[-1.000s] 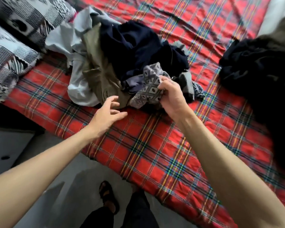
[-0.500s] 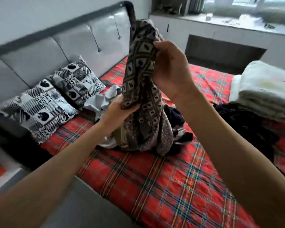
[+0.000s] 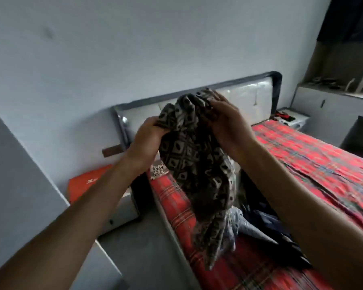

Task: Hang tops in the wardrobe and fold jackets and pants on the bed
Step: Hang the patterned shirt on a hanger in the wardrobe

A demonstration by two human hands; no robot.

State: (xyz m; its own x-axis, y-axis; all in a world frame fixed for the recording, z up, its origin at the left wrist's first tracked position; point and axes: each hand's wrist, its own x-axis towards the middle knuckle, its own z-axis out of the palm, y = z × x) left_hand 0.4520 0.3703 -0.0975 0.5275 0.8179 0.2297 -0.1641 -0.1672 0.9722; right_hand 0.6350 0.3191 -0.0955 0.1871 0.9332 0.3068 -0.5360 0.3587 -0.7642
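A grey top with a dark diamond pattern hangs bunched in the air in front of me, above the near side of the bed. My left hand grips its upper left edge. At the garment's top, my right hand holds the fabric with fingers curled over it. The cloth's lower end dangles down to the pile of dark and pale clothes lying on the red plaid sheet, mostly hidden behind my right forearm.
The padded headboard runs along the grey wall. An orange box lies on a white bedside unit at the left. A second bedside unit and grey cabinets stand at the far right. Grey floor lies at the lower left.
The patterned top was lifted off the clothes pile and raised. My left hand has moved up from mid-fabric to grip near the top. My view has swung left and up toward the headboard.
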